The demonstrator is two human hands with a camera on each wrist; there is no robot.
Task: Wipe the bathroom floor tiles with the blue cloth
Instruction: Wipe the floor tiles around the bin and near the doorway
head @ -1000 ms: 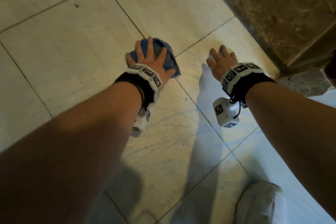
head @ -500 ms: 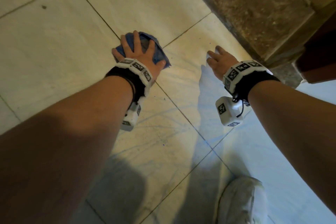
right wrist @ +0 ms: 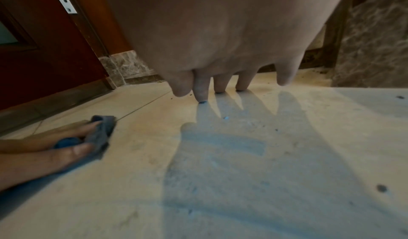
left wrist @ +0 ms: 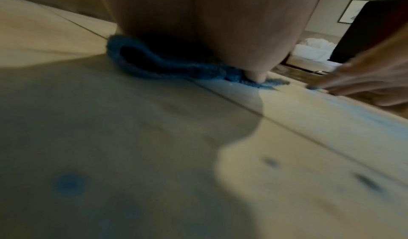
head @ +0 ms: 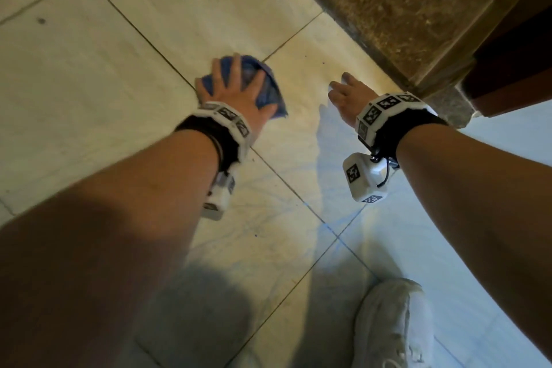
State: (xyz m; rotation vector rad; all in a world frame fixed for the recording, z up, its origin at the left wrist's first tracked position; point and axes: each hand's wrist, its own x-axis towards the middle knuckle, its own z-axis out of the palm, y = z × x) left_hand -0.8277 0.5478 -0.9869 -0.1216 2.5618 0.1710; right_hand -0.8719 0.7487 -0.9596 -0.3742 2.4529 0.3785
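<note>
The crumpled blue cloth point(head: 270, 94) lies on the pale floor tiles point(head: 89, 84) just below a crossing of grout lines. My left hand point(head: 233, 89) presses flat on it with fingers spread; the cloth point(left wrist: 154, 66) bulges out under the palm, and its grey-blue folds point(right wrist: 101, 131) stick out between thumb and fingers. My right hand point(head: 346, 92) holds nothing and props on the tile to the right. Its straight fingertips point(right wrist: 202, 96) touch the floor.
A brown stone sill point(head: 388, 9) runs along the far right, with a dark red door point(head: 513, 63) beyond it. My white shoe point(head: 394, 323) stands at the bottom right. Faint blue wipe streaks point(head: 263, 218) and dark specks mark the nearer tiles.
The left hand and cloth have slid slightly toward me from the grout crossing. The right hand has drawn back a little too. My head view has shifted.
</note>
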